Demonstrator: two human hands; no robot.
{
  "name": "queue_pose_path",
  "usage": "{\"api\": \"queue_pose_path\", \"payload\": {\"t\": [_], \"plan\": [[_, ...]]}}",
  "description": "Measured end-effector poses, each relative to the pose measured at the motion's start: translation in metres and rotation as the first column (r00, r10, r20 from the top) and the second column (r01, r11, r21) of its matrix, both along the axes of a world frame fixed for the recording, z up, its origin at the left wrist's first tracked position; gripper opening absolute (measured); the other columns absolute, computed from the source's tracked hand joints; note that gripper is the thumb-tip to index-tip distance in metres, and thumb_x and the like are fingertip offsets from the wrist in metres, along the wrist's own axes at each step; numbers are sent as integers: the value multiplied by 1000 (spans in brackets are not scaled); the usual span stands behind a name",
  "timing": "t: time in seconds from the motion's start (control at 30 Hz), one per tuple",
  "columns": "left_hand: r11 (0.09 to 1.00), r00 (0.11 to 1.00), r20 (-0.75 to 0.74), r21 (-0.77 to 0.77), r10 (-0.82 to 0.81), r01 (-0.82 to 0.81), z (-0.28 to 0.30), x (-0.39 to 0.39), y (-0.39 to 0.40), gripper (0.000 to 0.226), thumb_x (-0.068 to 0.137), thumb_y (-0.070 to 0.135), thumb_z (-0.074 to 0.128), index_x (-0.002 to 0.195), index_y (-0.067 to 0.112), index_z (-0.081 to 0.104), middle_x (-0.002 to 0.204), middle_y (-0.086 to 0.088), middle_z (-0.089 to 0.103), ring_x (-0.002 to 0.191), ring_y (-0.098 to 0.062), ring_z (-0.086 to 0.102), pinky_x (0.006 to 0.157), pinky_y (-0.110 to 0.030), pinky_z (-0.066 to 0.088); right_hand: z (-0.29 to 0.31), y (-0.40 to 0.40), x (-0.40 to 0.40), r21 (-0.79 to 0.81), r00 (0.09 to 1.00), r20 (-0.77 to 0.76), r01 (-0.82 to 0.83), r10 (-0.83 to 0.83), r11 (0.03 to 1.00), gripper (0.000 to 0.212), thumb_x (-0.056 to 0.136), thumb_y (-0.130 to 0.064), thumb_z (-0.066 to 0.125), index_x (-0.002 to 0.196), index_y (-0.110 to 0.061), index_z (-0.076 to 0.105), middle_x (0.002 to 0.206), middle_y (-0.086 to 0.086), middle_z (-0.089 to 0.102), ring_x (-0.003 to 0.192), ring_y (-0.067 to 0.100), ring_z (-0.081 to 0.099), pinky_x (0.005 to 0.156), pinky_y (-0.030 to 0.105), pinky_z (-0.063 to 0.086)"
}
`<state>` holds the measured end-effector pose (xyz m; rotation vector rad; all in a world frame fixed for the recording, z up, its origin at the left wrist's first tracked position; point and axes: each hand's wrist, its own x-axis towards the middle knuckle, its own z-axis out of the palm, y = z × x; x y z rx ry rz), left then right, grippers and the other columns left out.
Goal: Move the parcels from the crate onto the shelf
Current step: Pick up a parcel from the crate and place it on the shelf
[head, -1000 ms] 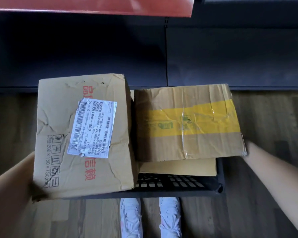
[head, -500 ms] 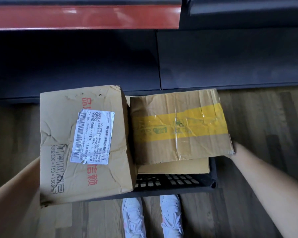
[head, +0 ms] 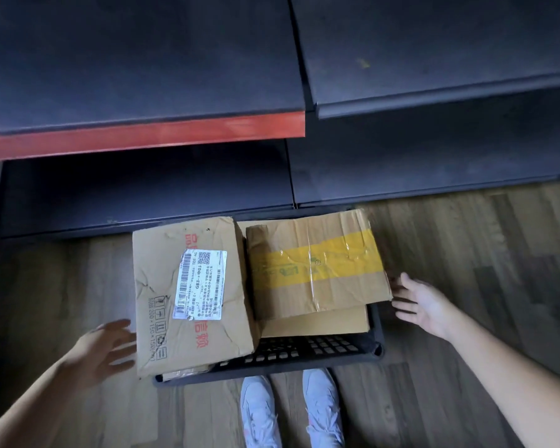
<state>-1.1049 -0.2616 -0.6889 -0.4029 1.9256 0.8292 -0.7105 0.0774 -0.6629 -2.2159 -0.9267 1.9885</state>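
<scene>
A black plastic crate [head: 307, 354] sits on the wood floor just before the shelf unit. On its left lies a creased cardboard parcel with a white label [head: 188, 295]. On its right rests a parcel with yellow tape [head: 317, 266], stacked on a flatter tan parcel [head: 317, 321]. My left hand [head: 105, 347] is open, fingers spread, just left of the labelled parcel, apart from it. My right hand [head: 422, 302] is open beside the right edge of the taped parcel, holding nothing. Dark shelf boards [head: 143, 66] rise above, one with a red front edge [head: 143, 140].
A lower dark shelf board [head: 143, 192] runs just behind the crate, near floor level. A second shelf bay [head: 434, 59] stands to the right. My white shoes [head: 288, 412] are at the crate's near edge. Wood floor [head: 466, 318] spreads on both sides.
The crate has gone down to the floor. Both hands have let go of its sides and now hover open beside it. The view has tilted up, showing more shelf.
</scene>
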Motion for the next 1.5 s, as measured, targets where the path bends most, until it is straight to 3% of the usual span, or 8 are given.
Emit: {"api": "queue_pose_path", "payload": {"t": [0.23, 0.5, 0.57, 0.73, 0.87, 1.03, 1.37, 1.5], "plan": [[998, 960, -274, 8, 57, -57, 74, 27, 35, 26, 95, 11, 46, 119, 3, 52, 97, -16, 55, 81, -28, 52, 69, -34, 44, 48, -23, -13, 169, 993, 100, -75, 59, 983, 36, 94, -17, 51, 127, -1, 50, 129, 21, 53, 121, 37, 47, 101, 46, 37], [969, 957, -164, -98, -241, 227, 98, 51, 40, 57, 85, 41, 59, 129, 9, 42, 120, -15, 55, 107, -30, 53, 90, -40, 45, 67, -71, -101, 314, 774, 496, -582, 393, 750, 35, 90, -24, 54, 123, -12, 54, 130, 13, 51, 116, 34, 48, 90, 36, 43], [971, 961, -146, -56, -237, 231, 93, 52, 43, 64, 88, 36, 59, 140, 11, 30, 137, -16, 47, 120, -31, 48, 97, -43, 42, 65, -84, -127, 331, 779, 441, -602, 445, 726, 37, 90, -24, 54, 125, -13, 53, 131, 11, 52, 119, 31, 47, 93, 35, 42], [983, 991, -46, 129, -124, 129, 86, 61, 53, 83, 85, 35, 64, 147, 24, 10, 135, -10, 48, 85, -18, 57, 56, -26, 43, 60, -130, -179, 326, 844, 79, -525, 530, 786, 46, 89, -25, 58, 132, -16, 46, 136, 9, 49, 122, 23, 48, 100, 32, 39], [968, 990, 19, 213, -143, 136, 85, 66, 50, 89, 61, 45, 67, 138, 39, 22, 121, 0, 59, 94, -23, 61, 66, -34, 48, 56, -155, -200, 234, 814, 75, -576, 576, 783, 59, 84, -31, 57, 138, -18, 38, 135, 6, 48, 120, 24, 49, 96, 30, 42], [937, 997, 8, 344, -74, 67, 87, 69, 50, 70, 68, 19, 69, 132, 23, 39, 114, -7, 65, 103, -32, 64, 87, -62, 49, 57, -166, -206, 302, 826, 77, -553, 558, 777, 43, 82, -20, 65, 121, -10, 49, 122, 6, 59, 107, 24, 56, 88, 30, 46], [870, 994, -105, 489, -17, 67, 152, 56, 45, 51, 87, 0, 59, 127, 23, 38, 115, -6, 62, 100, -24, 64, 69, -35, 58, 125, -160, -223, 443, 816, -89, -482, 572, 756, 30, 85, -12, 64, 113, -15, 54, 108, -3, 63, 89, 7, 57, 55, 6, 40], [828, 984, -178, 554, 13, 89, 213, 44, 44, 52, 85, 3, 62, 123, 31, 39, 110, 0, 64, 94, -19, 67, 57, -30, 58, 189, -153, -239, 543, 790, -98, -467, 605, 698, 30, 82, -11, 65, 111, -13, 56, 109, 1, 65, 95, 14, 60, 67, 15, 46]]}}
